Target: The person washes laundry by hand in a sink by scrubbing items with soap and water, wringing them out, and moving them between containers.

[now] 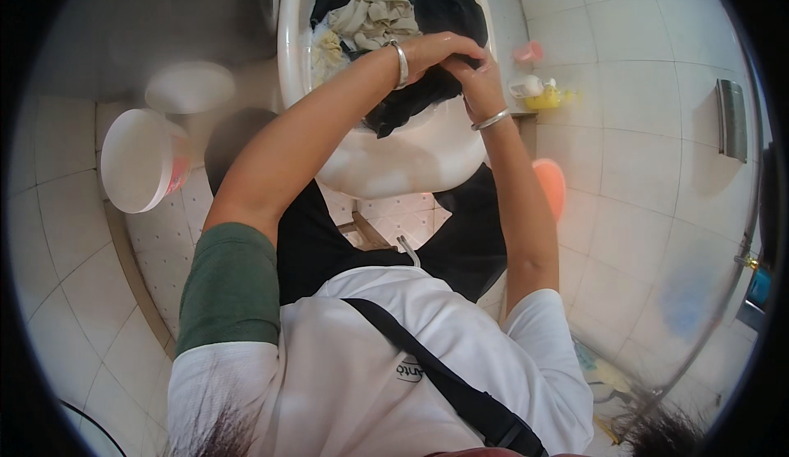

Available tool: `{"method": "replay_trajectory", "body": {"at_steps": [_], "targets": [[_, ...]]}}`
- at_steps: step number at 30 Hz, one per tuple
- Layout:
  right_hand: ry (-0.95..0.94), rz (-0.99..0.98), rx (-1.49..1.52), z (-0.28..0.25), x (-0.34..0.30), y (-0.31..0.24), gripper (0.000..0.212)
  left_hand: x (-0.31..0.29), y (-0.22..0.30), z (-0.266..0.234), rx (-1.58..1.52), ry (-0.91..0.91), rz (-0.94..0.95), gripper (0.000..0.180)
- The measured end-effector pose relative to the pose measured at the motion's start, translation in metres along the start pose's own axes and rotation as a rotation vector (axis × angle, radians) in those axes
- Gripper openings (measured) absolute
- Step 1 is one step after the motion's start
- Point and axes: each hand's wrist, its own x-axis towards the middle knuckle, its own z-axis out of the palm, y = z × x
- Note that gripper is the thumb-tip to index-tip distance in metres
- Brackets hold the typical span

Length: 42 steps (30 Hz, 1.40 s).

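Note:
My left hand (pixel 437 49) and my right hand (pixel 481 80) come together over the right side of a white tub (pixel 394 169). Between them they grip a wet-looking black garment (pixel 450 5), fingers curled into the cloth. A lower fold of it hangs toward the tub's near rim. Just left of my hands a crumpled beige garment (pixel 374 17) lies on other dark clothes. A pale yellow cloth (pixel 329 50) rests by the tub's left wall amid whitish suds. My fingertips are partly hidden by the cloth and by each other.
A white bucket (pixel 136 161) stands at the left, beside a round white lid-like shape (pixel 191 87). On the right are a pink cup (pixel 528 52), a white-and-yellow bottle (pixel 542 95) and an orange-pink basin (pixel 549 187). A tiled wall (pixel 625 161) bounds that side.

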Motion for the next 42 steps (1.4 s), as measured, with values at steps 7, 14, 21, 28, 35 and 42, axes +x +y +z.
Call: {"method": "replay_trajectory", "body": {"at_steps": [7, 14, 21, 28, 35, 42], "targets": [[0.158, -0.121, 0.400, 0.000, 0.010, -0.029, 0.033, 0.009, -0.039, -0.058, 0.104, 0.624, -0.024, 0.048], [0.076, -0.196, 0.646, -0.008, -0.006, -0.052, 0.029, -0.014, -0.031, -0.014, -0.501, 0.424, -0.379, 0.082], [-0.013, 0.021, 0.955, -0.015, -0.021, -0.037, 0.034, 0.002, -0.026, -0.033, -0.801, 0.195, -0.016, 0.044], [0.083, 0.059, 0.957, -0.017, -0.002, -0.023, 0.041, -0.011, -0.011, -0.005, -0.379, 0.179, 0.008, 0.047], [0.056, 0.147, 0.787, -0.024, 0.011, -0.007, 0.025, -0.026, 0.001, 0.005, 0.065, -0.077, -0.156, 0.063], [0.045, 0.125, 0.151, -0.032, 0.038, 0.025, 0.030, -0.020, -0.019, 0.018, 0.661, 0.070, 0.008, 0.053]]}}
